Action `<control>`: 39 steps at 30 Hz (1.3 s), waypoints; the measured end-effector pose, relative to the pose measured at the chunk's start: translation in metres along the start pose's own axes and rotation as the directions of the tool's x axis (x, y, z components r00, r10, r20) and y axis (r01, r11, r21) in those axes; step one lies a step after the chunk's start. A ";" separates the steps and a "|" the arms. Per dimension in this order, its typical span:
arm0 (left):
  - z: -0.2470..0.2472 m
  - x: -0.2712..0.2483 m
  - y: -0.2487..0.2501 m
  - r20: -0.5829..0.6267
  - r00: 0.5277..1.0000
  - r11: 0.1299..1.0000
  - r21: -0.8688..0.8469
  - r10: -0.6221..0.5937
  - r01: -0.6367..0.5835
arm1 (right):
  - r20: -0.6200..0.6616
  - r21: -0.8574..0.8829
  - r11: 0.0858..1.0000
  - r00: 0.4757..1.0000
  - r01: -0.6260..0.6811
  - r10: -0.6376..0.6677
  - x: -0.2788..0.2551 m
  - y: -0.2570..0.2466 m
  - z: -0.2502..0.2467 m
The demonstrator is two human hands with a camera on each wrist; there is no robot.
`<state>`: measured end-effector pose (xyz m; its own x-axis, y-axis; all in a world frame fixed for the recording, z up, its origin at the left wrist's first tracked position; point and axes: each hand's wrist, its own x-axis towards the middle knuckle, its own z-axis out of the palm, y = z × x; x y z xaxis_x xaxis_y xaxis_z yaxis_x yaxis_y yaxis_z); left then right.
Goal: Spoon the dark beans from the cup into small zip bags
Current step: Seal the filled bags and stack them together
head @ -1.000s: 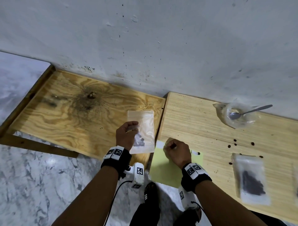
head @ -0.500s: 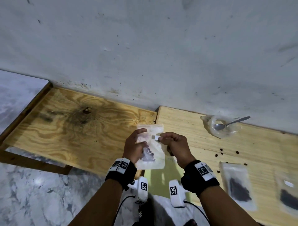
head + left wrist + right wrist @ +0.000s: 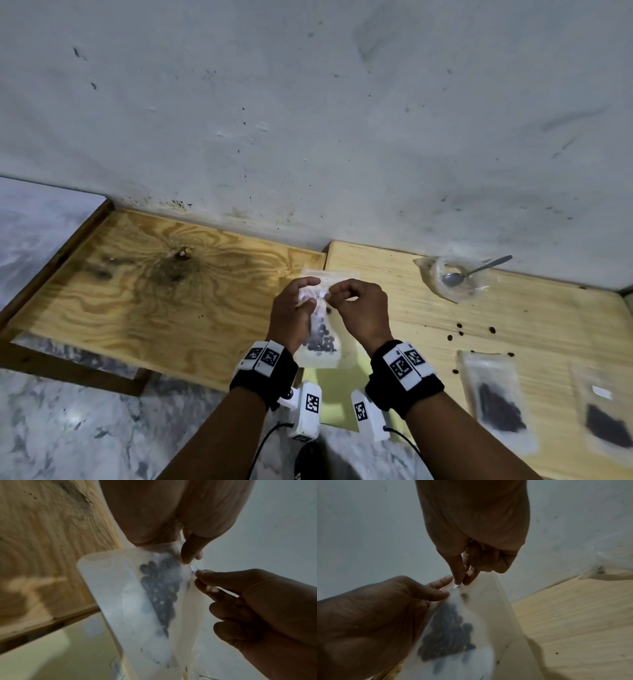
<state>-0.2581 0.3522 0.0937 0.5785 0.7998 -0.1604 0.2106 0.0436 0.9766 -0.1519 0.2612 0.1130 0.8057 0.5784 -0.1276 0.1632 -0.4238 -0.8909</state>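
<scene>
A small clear zip bag (image 3: 322,346) with dark beans in its lower part hangs upright above the seam between two wooden tables. My left hand (image 3: 310,293) grips its left side, thumb in front and fingers behind. Thumb and forefinger of my right hand (image 3: 331,294) pinch a small white label (image 3: 323,294) against the bag's upper front. The left wrist view shows the bag (image 3: 137,601) and the label (image 3: 193,568); the right wrist view shows the same pinch on the bag (image 3: 471,628). At the back right stands the clear cup (image 3: 428,274) with the spoon (image 3: 479,270) in it.
Two filled zip bags (image 3: 496,404) (image 3: 606,421) lie flat on the right table. Several loose beans (image 3: 459,327) are scattered between them and the cup. A yellow sheet (image 3: 337,394) lies at the table's near edge under my wrists. The wall runs close behind.
My right hand took a white label off the yellow sheet and brought it up to the bag. My left hand lifted the bag and shifted it right to meet it.
</scene>
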 end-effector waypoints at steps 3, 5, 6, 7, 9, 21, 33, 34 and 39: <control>-0.001 -0.003 -0.002 0.004 1.000 1.000 0.002 0.009 -0.009 | 0.031 -0.061 0.998 0.999 0.008 -0.006 0.000 -0.001 -0.003; -0.002 -0.004 -0.003 0.012 1.000 1.000 0.000 -0.008 0.008 | 0.020 -0.101 0.995 1.000 -0.015 0.017 -0.001 -0.002 -0.002; -0.001 -0.005 -0.001 0.016 1.000 1.000 0.003 -0.014 0.014 | 0.007 -0.135 0.991 1.000 -0.022 0.024 -0.002 -0.004 -0.002; -0.001 -0.006 0.000 0.018 1.000 1.000 0.004 -0.017 0.017 | -0.010 -0.172 0.985 1.000 -0.027 0.026 -0.004 -0.005 -0.002; -0.001 -0.007 0.003 0.016 0.999 0.999 -0.015 -0.036 0.037 | -0.049 -0.235 0.971 0.998 -0.041 0.030 -0.006 -0.009 -0.002; -0.004 -0.005 0.004 -0.081 0.995 0.988 -0.148 -0.066 0.053 | -0.128 0.230 0.972 0.989 -0.049 0.080 -0.008 0.008 -0.002; -0.003 -0.002 0.002 -0.116 0.992 0.999 -0.013 0.051 -0.053 | -0.150 0.280 0.959 0.989 0.035 0.007 -0.008 0.013 0.001; -0.003 0.000 0.001 -0.129 0.991 0.998 -0.036 0.038 -0.043 | -0.136 0.286 0.957 0.991 0.050 -0.011 -0.009 0.014 0.000; -0.008 0.009 0.003 -0.172 0.981 0.967 -0.250 -0.092 0.047 | 0.102 0.254 0.966 0.995 -0.039 0.013 -0.016 0.034 -0.010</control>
<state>-0.2586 0.3647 0.0965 0.4122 0.8834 -0.2227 0.0342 0.2293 0.9728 -0.1538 0.2303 0.0891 0.7452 0.6413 -0.1829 -0.0181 -0.2548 -0.9668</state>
